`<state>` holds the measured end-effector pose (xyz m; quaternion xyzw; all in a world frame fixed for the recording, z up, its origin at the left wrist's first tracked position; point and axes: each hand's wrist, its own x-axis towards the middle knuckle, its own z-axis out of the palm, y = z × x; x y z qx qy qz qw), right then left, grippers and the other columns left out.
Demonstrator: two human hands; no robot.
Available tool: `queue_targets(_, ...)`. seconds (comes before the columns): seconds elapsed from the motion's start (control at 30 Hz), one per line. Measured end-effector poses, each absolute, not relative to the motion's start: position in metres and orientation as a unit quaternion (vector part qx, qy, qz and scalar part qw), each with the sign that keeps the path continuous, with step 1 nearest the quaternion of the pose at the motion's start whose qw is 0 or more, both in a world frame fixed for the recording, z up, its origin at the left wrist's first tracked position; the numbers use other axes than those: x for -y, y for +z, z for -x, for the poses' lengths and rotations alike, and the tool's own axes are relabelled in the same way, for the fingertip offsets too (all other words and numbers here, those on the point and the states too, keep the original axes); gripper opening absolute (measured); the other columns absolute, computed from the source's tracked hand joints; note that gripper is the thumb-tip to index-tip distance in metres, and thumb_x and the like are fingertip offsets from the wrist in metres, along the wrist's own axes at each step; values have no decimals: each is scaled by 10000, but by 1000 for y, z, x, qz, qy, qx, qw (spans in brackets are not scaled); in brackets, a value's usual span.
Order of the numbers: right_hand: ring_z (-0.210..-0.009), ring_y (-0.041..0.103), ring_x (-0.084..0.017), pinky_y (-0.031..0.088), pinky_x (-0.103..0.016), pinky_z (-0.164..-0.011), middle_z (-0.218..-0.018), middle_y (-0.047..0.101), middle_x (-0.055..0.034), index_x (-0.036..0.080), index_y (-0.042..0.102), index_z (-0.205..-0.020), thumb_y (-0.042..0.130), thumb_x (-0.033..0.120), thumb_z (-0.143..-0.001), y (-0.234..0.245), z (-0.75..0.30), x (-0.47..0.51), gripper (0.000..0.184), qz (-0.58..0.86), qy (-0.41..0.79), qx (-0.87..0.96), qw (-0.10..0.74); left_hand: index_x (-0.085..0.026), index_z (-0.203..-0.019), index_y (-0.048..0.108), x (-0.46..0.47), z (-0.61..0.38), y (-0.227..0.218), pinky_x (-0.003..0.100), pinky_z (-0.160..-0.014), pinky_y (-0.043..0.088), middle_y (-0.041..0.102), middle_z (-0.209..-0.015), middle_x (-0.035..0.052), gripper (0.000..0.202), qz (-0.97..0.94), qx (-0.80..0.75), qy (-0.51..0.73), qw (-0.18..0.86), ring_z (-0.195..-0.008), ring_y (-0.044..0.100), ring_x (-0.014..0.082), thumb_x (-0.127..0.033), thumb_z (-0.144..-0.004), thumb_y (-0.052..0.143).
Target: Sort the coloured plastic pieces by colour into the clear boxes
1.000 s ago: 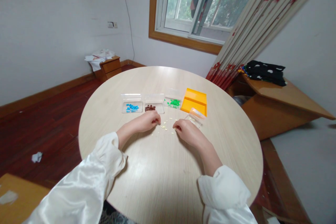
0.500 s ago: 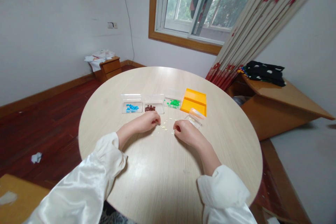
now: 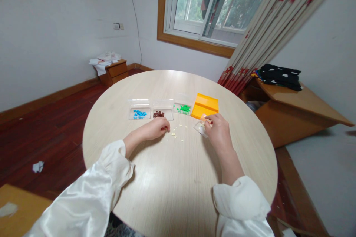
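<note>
Small pale-yellow pieces (image 3: 174, 134) lie scattered on the round table (image 3: 167, 185). Beside them on the left rests my left hand (image 3: 156, 128), its fingers curled closed; what they hold, if anything, is hidden. My right hand (image 3: 219, 130) is over a small clear plastic box (image 3: 199, 128) with a few pale pieces in it. Thumb and fingers are pinched together there, and I cannot make out what is between them. The hand covers the right part of this box.
Behind my hands stand open clear boxes with blue pieces (image 3: 139, 114), brown pieces (image 3: 158, 114) and green pieces (image 3: 184, 109). A yellow open case (image 3: 205, 105) is at their right. Past the table on the right is a tilted wooden cabinet (image 3: 300, 109) with dark cloth (image 3: 280, 77).
My right hand has moved right and slightly up, from the scattered pale pieces to the small clear box. My left hand has stayed in place.
</note>
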<state>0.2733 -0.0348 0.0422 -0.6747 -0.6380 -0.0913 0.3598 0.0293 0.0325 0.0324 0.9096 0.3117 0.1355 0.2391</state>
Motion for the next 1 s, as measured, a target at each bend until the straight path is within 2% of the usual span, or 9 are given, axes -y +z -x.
queue_targets(0.3, -695, 560, -195, 452, -326, -697, -759, 620, -85, 154, 656, -759, 476, 141, -756, 44, -266, 35, 180, 664, -74, 646, 369, -115, -784, 672, -32, -29, 33, 241, -684, 430, 658, -763, 66, 218, -905, -326, 144, 233, -711, 561, 141, -13, -726, 489)
queue_targets(0.47, -800, 595, -197, 453, -316, -773, -829, 654, -89, 153, 656, -829, 473, 83, -774, 29, -248, 32, 204, 633, -9, 710, 308, -111, -777, 653, -31, -30, 36, 244, -687, 423, 616, -770, 63, 188, -901, -336, 164, 221, -713, 541, 142, -24, -732, 493)
queue_targets(0.7, -974, 572, -194, 409, -277, -850, -1032, 642, -151, 106, 643, -972, 379, 13, -854, 16, -222, 30, 304, 612, 53, 772, 166, -108, -794, 652, -28, -32, 40, 264, -720, 426, 565, -812, 62, 224, -897, -353, 170, 205, -732, 520, 145, -12, -702, 472)
queue_targets(0.9, -987, 570, -197, 414, -279, -848, -1058, 640, -154, 102, 608, -1126, 378, 21, -868, 11, -218, 24, 355, 622, 54, 763, 169, -116, -796, 667, -32, -32, 37, 265, -724, 435, 579, -814, 62, 224, -890, -377, 175, 188, -749, 531, 149, -23, -699, 488)
queue_targets(1.0, -943, 578, -196, 420, -271, -825, -996, 649, -148, 95, 632, -1095, 382, 38, -880, 11, -216, 21, 335, 619, 46, 766, 165, -108, -790, 678, -33, -33, 36, 270, -735, 439, 594, -823, 78, 222, -887, -390, 163, 183, -772, 543, 162, -24, -699, 493)
